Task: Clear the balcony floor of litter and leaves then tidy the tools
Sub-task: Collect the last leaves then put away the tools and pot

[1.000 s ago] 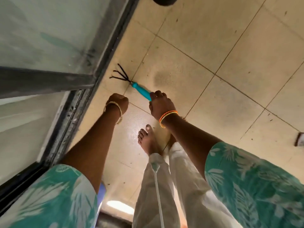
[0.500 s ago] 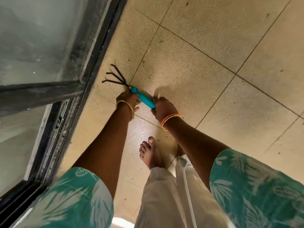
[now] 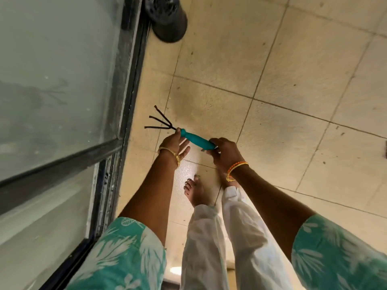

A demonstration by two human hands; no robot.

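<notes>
A small hand rake [image 3: 195,139] with a teal handle and three dark prongs is held level above the tiled floor, prongs pointing left toward the glass door. My right hand [image 3: 223,152] grips the butt end of the handle. My left hand [image 3: 174,143] pinches the neck of the rake where the handle meets the prongs, with its other fingers spread below. Both wrists wear bangles.
A glass sliding door with a dark metal frame [image 3: 127,84] runs along the left. A black plastic pot [image 3: 167,19] lies on the beige tiled floor [image 3: 293,91] at the top. My bare feet [image 3: 195,191] stand below the hands.
My left hand has come up to the rake's neck and taken hold of it. The view has swung so the black pot shows at the top.
</notes>
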